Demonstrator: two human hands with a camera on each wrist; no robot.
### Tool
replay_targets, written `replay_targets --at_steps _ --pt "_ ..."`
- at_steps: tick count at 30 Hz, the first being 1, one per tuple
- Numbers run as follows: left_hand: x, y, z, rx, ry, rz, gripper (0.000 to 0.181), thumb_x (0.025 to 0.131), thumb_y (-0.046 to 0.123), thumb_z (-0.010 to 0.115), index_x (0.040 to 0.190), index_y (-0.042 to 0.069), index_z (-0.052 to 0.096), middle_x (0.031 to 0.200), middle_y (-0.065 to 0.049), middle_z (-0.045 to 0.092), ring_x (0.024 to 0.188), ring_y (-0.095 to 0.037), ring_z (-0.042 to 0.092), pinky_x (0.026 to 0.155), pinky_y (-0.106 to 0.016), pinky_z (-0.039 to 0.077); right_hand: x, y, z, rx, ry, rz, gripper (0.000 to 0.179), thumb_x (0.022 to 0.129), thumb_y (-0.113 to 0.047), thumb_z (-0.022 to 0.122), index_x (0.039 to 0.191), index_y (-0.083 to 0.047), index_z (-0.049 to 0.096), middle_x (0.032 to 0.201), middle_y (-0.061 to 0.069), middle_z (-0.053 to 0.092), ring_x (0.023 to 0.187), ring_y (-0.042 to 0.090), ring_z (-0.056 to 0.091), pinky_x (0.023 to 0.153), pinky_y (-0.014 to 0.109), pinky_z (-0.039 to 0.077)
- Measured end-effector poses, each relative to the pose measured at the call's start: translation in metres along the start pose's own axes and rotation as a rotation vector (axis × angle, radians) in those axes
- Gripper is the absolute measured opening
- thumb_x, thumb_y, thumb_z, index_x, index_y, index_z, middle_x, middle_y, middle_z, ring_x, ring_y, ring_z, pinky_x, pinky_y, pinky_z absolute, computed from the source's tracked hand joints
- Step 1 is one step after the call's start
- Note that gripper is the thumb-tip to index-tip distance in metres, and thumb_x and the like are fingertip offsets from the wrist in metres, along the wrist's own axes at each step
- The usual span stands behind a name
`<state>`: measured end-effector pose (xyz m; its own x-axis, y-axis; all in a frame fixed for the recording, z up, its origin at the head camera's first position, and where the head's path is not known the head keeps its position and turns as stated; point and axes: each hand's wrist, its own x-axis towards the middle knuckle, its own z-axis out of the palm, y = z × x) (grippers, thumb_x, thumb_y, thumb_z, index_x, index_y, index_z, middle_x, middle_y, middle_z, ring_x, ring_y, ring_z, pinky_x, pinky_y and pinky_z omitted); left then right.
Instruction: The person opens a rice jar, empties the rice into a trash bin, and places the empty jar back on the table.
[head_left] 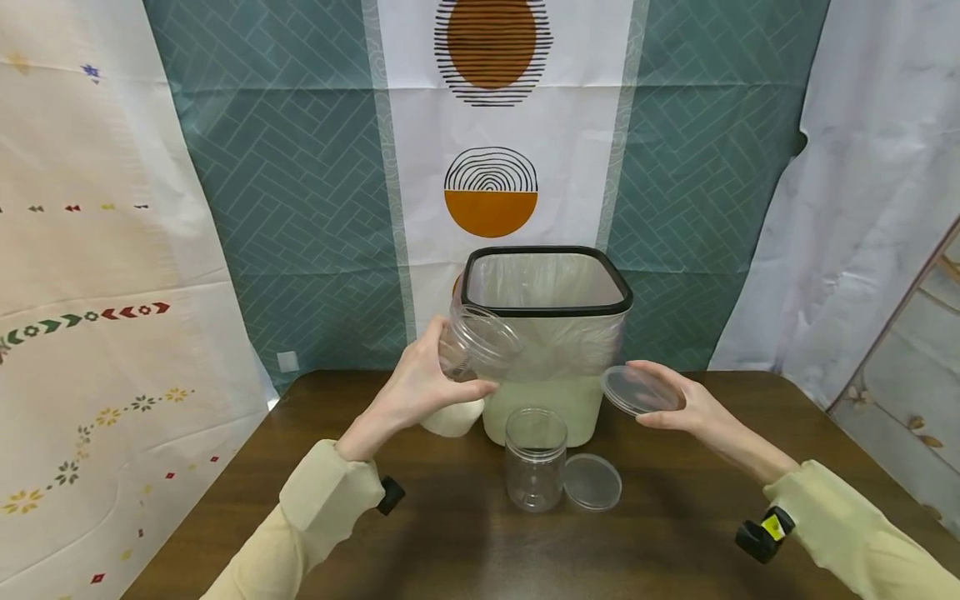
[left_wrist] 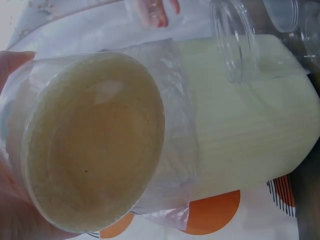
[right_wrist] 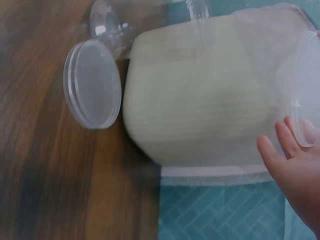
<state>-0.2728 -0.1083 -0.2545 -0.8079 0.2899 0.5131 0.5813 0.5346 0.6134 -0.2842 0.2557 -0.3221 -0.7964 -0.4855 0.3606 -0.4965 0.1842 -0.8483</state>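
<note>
A clear plastic jar [head_left: 480, 342] is gripped in my left hand [head_left: 420, 387], tilted in front of the bin's left side. Its round base [left_wrist: 95, 145] fills much of the left wrist view and looks yellowish. Between the thumb and fingers of my right hand [head_left: 686, 408] is a clear round lid [head_left: 641, 390], held up at the bin's right, apart from the jar. A second clear jar [head_left: 535, 479] stands upright and uncovered on the table. Beside it lies another clear lid [head_left: 592, 482], also seen in the right wrist view as a pale disc [right_wrist: 97, 85].
A pale green bin [head_left: 543, 400] with a black rim and a clear liner stands at the back of the brown wooden table [head_left: 450, 550]. A cream rounded thing [head_left: 453, 419], partly hidden, sits below my left hand. Patterned cloths [head_left: 300, 167] hang behind.
</note>
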Motion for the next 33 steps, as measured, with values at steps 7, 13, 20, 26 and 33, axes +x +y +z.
replay_targets --at_steps 7,13,20,26,33 --pt "0.002 0.001 -0.007 0.009 0.021 -0.004 0.074 0.061 0.039 0.081 0.118 0.011 0.041 0.101 -0.002 0.053 0.089 -0.019 0.050 0.072 -0.035 0.042 -0.006 0.014 -0.001 -0.094 0.000 0.121 0.067 0.081 -0.009 0.066 0.137 -0.001 0.030 0.134 0.022 0.036 0.122 0.041 0.030 0.083 0.025 0.040" --pt "0.004 0.001 -0.015 0.018 0.043 -0.017 0.076 0.062 0.040 0.080 0.119 0.011 0.040 0.102 -0.002 0.051 0.089 -0.019 0.050 0.072 -0.035 0.043 -0.011 0.026 -0.003 -0.136 0.012 0.167 0.068 0.078 -0.013 0.070 0.135 -0.002 0.034 0.131 0.021 0.040 0.119 0.039 0.036 0.083 0.027 0.040" --pt "0.006 0.002 -0.023 0.043 0.070 -0.029 0.073 0.063 0.040 0.079 0.116 0.011 0.039 0.101 -0.004 0.050 0.088 -0.020 0.050 0.071 -0.035 0.043 -0.018 0.042 -0.003 -0.227 0.005 0.205 0.073 0.074 -0.017 0.074 0.132 0.002 0.035 0.127 0.023 0.043 0.114 0.037 0.042 0.081 0.034 0.042" --pt "0.010 0.004 -0.030 0.056 0.073 -0.026 0.073 0.063 0.039 0.079 0.116 0.010 0.038 0.102 -0.003 0.050 0.088 -0.019 0.049 0.070 -0.035 0.043 -0.023 0.052 -0.005 -0.287 -0.018 0.209 0.074 0.072 -0.018 0.076 0.129 0.007 0.036 0.124 0.025 0.045 0.108 0.035 0.046 0.079 0.039 0.042" --pt "0.014 0.006 -0.036 0.070 0.094 -0.028 0.071 0.063 0.042 0.079 0.112 0.010 0.039 0.098 -0.003 0.050 0.088 -0.018 0.049 0.069 -0.035 0.043 -0.026 0.064 -0.004 -0.355 -0.029 0.226 0.078 0.069 -0.019 0.078 0.128 0.010 0.037 0.119 0.023 0.047 0.103 0.033 0.047 0.078 0.040 0.041"
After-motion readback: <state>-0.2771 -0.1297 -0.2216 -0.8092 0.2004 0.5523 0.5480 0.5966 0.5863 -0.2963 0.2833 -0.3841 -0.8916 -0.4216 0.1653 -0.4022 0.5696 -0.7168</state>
